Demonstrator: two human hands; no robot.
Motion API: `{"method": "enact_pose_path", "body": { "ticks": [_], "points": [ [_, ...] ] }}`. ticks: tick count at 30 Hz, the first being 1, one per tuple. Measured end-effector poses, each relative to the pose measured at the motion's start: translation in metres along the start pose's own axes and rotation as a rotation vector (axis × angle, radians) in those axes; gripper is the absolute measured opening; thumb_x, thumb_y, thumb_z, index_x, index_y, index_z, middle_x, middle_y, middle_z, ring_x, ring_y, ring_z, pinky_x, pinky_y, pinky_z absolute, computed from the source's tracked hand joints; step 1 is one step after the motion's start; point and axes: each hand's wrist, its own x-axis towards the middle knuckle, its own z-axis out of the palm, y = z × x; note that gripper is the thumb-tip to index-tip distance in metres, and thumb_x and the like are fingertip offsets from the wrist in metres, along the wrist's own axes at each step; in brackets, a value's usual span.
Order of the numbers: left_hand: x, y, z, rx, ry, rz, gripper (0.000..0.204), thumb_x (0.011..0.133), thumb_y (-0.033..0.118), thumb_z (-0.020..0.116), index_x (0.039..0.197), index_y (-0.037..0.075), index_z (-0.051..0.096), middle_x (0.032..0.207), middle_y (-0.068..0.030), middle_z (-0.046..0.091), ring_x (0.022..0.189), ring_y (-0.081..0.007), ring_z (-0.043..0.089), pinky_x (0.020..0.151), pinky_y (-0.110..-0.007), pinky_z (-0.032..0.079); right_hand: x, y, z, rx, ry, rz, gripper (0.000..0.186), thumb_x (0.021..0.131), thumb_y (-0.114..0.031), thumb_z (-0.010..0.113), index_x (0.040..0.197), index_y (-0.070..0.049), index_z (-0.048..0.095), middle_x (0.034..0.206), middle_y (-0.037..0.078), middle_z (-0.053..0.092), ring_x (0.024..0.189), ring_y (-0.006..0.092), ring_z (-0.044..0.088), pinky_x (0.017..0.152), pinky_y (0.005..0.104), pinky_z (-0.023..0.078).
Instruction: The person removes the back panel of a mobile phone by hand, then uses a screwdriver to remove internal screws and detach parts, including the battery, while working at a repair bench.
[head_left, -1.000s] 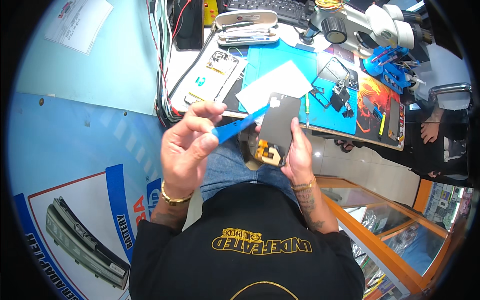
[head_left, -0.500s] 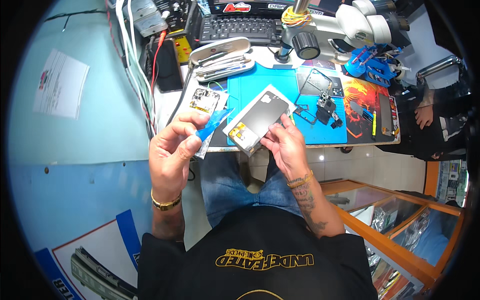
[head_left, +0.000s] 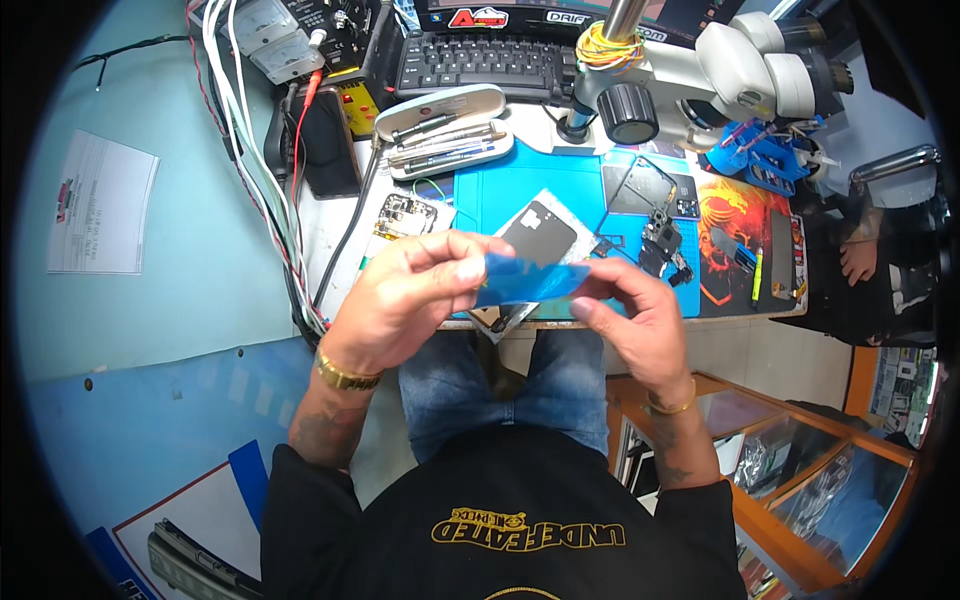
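Note:
A strip of translucent blue plastic film (head_left: 532,282) is stretched between my hands above the bench's front edge. My left hand (head_left: 410,295) pinches its left end between thumb and fingers. My right hand (head_left: 640,318) grips the right end with thumb and curled fingers. Behind and below the film a dark phone screen panel (head_left: 543,232), seen from its back, lies tilted on clear wrapping at the blue mat's front. The film and my hands hide part of the panel. Left of it, next to my left hand, sits an opened phone part with a bare circuit board (head_left: 405,217).
A blue work mat (head_left: 485,190) covers the bench's middle. Loose phone parts (head_left: 660,240) lie on its right. Behind stand an open tool case (head_left: 445,150), a keyboard (head_left: 480,68) and a microscope (head_left: 690,75). A blue tool holder (head_left: 760,155) stands farther right; another person's hand (head_left: 858,262) shows beyond.
My right hand has let go of the screen panel, which now rests on the bench, and has taken the film's right end. My left hand has moved right with the film, now spread flat.

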Motion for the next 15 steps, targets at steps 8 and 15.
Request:
{"method": "enact_pose_path", "body": {
  "ticks": [8, 15],
  "points": [
    [0.043, -0.016, -0.018, -0.110, 0.199, -0.173, 0.020, 0.094, 0.020, 0.064, 0.106, 0.004, 0.066, 0.097, 0.0004, 0.066, 0.088, -0.0078, 0.061, 0.081, -0.034, 0.052, 0.004, 0.037, 0.029, 0.304, 0.164, 0.322, 0.012, 0.090, -0.004, 0.067, 0.100, 0.001, 0.064, 0.084, 0.005, 0.066, 0.072, 0.0087, 0.062, 0.060, 0.0213, 0.049],
    [0.077, -0.029, -0.031, 0.648, 0.276, -0.052, 0.017, 0.089, 0.017, 0.072, 0.093, 0.001, 0.069, 0.087, -0.0020, 0.069, 0.081, -0.0052, 0.059, 0.075, -0.022, 0.048, 0.001, 0.044, 0.036, 0.642, 0.263, 0.597, 0.016, 0.091, -0.011, 0.067, 0.096, 0.004, 0.065, 0.079, 0.007, 0.065, 0.064, 0.0080, 0.060, 0.049, 0.0187, 0.043]
  ]
}}
